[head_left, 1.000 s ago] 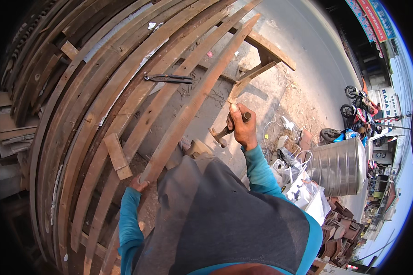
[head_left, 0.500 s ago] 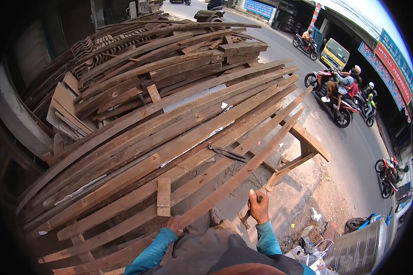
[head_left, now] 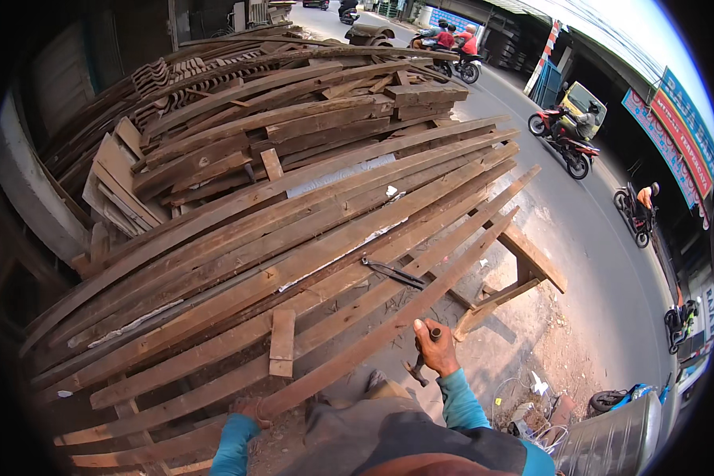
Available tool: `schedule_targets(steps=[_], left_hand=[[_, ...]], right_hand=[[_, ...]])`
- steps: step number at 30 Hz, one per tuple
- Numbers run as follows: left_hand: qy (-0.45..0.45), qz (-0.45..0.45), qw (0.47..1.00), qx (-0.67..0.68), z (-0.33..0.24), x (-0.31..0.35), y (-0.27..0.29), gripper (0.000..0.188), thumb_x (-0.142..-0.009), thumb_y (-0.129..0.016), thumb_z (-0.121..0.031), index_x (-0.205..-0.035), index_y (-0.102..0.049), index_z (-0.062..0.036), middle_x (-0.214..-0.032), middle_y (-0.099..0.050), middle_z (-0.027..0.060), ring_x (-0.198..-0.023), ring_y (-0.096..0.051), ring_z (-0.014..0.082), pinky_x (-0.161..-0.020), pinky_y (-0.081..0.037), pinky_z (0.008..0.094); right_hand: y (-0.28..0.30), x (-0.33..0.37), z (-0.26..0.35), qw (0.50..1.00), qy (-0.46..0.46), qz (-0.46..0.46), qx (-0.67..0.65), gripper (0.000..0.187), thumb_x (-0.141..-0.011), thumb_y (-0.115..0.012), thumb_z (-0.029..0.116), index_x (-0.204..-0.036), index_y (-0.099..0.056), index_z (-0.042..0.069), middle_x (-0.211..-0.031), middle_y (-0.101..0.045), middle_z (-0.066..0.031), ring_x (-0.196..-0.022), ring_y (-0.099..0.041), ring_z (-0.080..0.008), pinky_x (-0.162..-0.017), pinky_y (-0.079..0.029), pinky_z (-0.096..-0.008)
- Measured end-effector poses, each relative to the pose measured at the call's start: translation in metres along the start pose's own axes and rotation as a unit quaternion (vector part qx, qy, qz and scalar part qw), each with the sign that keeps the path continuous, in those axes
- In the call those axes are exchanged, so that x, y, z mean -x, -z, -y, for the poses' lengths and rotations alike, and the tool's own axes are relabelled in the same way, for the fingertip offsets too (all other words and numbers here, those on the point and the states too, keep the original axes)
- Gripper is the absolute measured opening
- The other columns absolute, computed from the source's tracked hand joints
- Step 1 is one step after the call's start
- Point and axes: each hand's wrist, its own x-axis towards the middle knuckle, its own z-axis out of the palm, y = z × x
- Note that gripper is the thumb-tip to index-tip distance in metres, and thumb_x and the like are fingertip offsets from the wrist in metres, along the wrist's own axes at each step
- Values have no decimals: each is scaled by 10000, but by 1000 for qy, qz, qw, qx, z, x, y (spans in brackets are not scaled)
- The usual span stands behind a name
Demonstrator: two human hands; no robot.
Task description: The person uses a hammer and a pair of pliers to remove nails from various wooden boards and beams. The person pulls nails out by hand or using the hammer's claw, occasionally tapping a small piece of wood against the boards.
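My right hand [head_left: 439,349] is closed round a claw hammer [head_left: 414,371]; its handle end pokes up from the fist and its metal head hangs below. At the lower left, my left hand [head_left: 251,409] is wrapped over the nearest long wooden beam [head_left: 349,355], with its fingers partly hidden. That beam runs away up and to the right, past my right hand. Several more beams lie roughly side by side beyond it, some with nails sticking out. Pincers [head_left: 392,273] with dark handles rest across the beams. A short wood block [head_left: 282,343] lies across two beams.
A wooden trestle [head_left: 523,255] supports the beams at the right. Behind are stacked timber [head_left: 325,127] and curved roof tiles [head_left: 155,79]. Rubble and cables [head_left: 531,412] lie beside a metal sheet [head_left: 611,436] at the lower right. Motorbikes [head_left: 565,141] travel on the road beyond.
My left hand has moved left and nearer along the beam. My right hand, with the hammer, has shifted slightly left and up. Motorbikes on the road have changed places.
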Motion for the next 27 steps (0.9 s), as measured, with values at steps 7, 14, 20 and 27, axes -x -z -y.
schedule_targets(steps=[7, 14, 20, 27], left_hand=[[27, -471, 873, 122, -70, -71, 47, 787, -823, -802, -386, -1448, -502, -13, -1422, -542, 265, -1327, -512, 422, -1110, -418, 493], [138, -410, 895, 109, -99, -170, 11, 1003, -787, -844, -400, -1564, -309, -59, -1501, -433, 310, -1415, -397, 454, -1152, -381, 526], [189, -397, 895, 78, -23, -188, 29, 961, -723, -876, -401, -1441, -431, 57, -1343, -588, 280, -1238, -569, 458, -1076, -461, 485], [91, -382, 783, 483, -231, -179, 57, 1004, -819, -778, -536, -1506, -316, 31, -1202, -642, 246, -980, -697, 285, -791, -590, 426]], right_hand=[[42, -20, -1, 999, -10, 23, -20, 501, -1004, -650, 369, -708, -489, -1, -611, -324, -58, -617, -307, -127, -535, -299, -369], [164, -9, -79, 996, -11, -39, -84, 442, -1047, -575, 325, -707, -464, 65, -603, -420, 15, -563, -381, -83, -511, -327, -296], [255, 18, -119, 978, -92, -150, -113, 447, -1042, -599, 324, -686, -491, 76, -580, -463, 16, -538, -425, -69, -496, -337, -266], [330, -23, -162, 974, -83, -204, -58, 501, -1029, -640, 358, -654, -449, 87, -596, -415, 56, -572, -360, -47, -503, -280, -264]])
